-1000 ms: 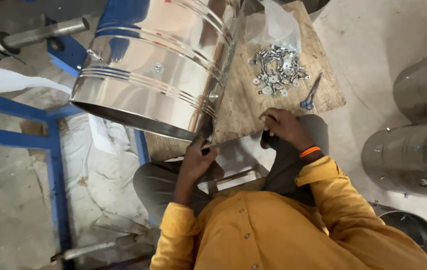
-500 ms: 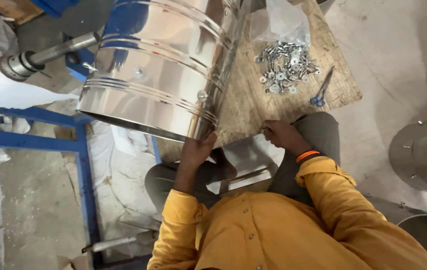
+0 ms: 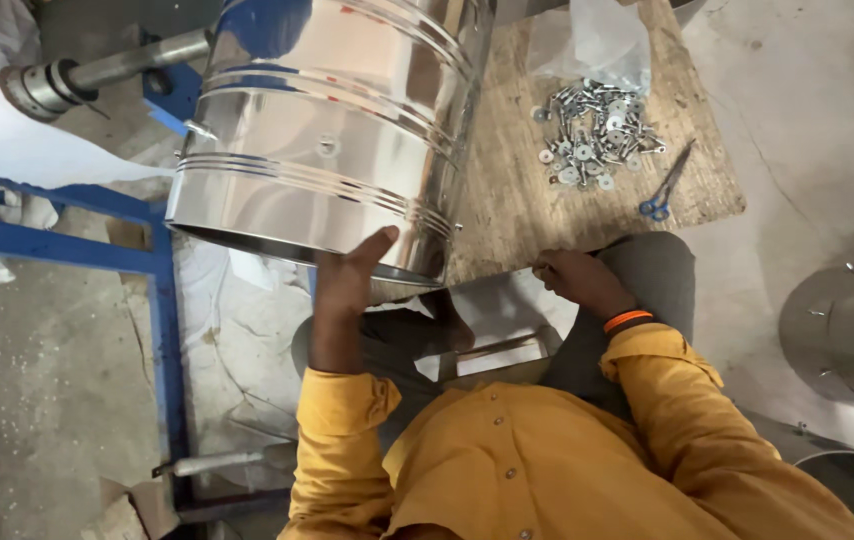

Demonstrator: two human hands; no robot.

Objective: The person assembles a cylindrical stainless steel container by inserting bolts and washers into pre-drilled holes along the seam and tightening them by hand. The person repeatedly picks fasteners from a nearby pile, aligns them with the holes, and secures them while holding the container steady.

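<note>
Your left hand is on the rim of the steel drum, your right hand rests at the edge of the wooden board

The shiny ribbed steel drum (image 3: 327, 140) lies on its side in front of you, its open end towards your lap, and your left hand (image 3: 350, 282) grasps the lower rim with the thumb up against the outer wall. Your right hand (image 3: 579, 280) is loosely curled, knuckles up, just at the near edge of the wooden board (image 3: 517, 200); you cannot tell from here whether it pinches anything. A pale metal sheet piece (image 3: 492, 330) lies across your lap between both hands. Further out on the board sit a heap of bolts and washers (image 3: 597, 135), a clear plastic bag (image 3: 597, 40) and blue-handled scissors (image 3: 665, 185). A blue frame (image 3: 57, 250) stands to your left, more steel drums (image 3: 847, 330) to your right
</note>
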